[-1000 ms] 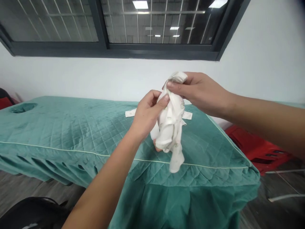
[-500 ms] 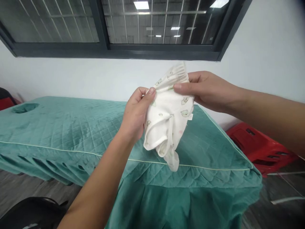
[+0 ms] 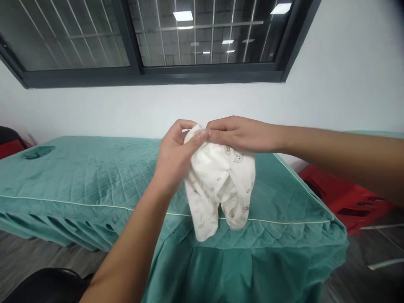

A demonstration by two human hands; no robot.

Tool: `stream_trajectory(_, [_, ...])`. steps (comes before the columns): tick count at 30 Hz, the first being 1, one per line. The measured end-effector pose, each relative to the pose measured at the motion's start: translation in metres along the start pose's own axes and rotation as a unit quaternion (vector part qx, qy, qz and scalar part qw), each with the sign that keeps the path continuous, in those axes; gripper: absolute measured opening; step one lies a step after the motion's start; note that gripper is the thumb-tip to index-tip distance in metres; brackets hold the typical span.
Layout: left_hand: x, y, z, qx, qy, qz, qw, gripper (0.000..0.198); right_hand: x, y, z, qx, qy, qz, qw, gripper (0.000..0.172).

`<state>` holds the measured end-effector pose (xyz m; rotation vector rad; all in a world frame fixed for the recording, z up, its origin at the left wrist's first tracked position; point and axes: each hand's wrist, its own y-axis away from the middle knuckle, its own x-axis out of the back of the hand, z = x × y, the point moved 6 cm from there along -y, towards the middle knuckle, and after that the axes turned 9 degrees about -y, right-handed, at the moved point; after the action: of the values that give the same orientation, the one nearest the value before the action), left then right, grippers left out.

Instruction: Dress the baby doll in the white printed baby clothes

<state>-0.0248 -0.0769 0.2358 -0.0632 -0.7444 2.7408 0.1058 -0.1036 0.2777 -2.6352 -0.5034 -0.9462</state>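
A pair of small white baby pants (image 3: pixel 221 172) with little animal prints hangs from both my hands, its two legs pointing down. My left hand (image 3: pixel 176 151) pinches the top left of the fabric between thumb and fingers. Close beside it, my right hand (image 3: pixel 236 132) is closed on the upper edge, and the two thumbs nearly meet. Most of the waistband is hidden behind the fingers. Below and behind the pants lies a bed with a green quilted cover (image 3: pixel 110 168); whether the legs touch it I cannot tell.
A round hole (image 3: pixel 38 152) shows at the bed's left end. Red plastic stools (image 3: pixel 344 198) stand right of the bed. A black object (image 3: pixel 44 286) is at the lower left. Behind the bed are a white wall (image 3: pixel 126 111) and a dark-framed window (image 3: pixel 205 75).
The pants have turned so the waist is under my hands and both legs hang down. My right hand has moved left and down, closer to my left hand.
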Motion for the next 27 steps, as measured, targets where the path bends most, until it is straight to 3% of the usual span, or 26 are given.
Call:
stream_trajectory(5, [0.028,0.003,-0.012,-0.013,-0.020,0.094,0.995,0.029,0.000,0.012,0.021,-0.025,0.093,-0.023,0.995,0.036])
stream_trajectory(8, [0.033,0.003,-0.019,-0.010,-0.061,0.118,0.991,0.028,0.009,0.017,0.022,0.000,0.126,0.037,0.991,0.033])
stream_trajectory(11, [0.028,0.003,-0.007,-0.076,-0.154,0.138,0.975,0.029,0.019,0.017,0.012,0.034,0.124,0.096,0.987,0.029])
stream_trajectory(14, [0.010,0.000,0.008,-0.114,-0.190,0.071,0.973,0.031,0.023,0.013,0.003,0.051,0.061,0.096,0.992,0.027])
stream_trajectory(18, [-0.008,-0.001,0.008,-0.037,-0.103,-0.065,0.992,0.033,0.029,0.009,0.002,0.049,-0.040,0.114,0.991,0.032])
stream_trajectory(23, [-0.023,0.011,-0.009,0.054,-0.111,-0.257,0.958,0.029,0.039,0.011,0.027,0.007,-0.146,0.149,0.978,0.036])
stream_trajectory(25, [-0.022,0.010,-0.016,0.068,-0.079,-0.244,0.964,0.025,0.036,0.013,0.038,-0.030,-0.171,0.114,0.978,0.036])
stream_trajectory(27, [-0.017,0.004,-0.024,0.071,-0.012,-0.178,0.981,0.024,0.026,0.016,0.049,-0.086,-0.176,0.039,0.980,0.036])
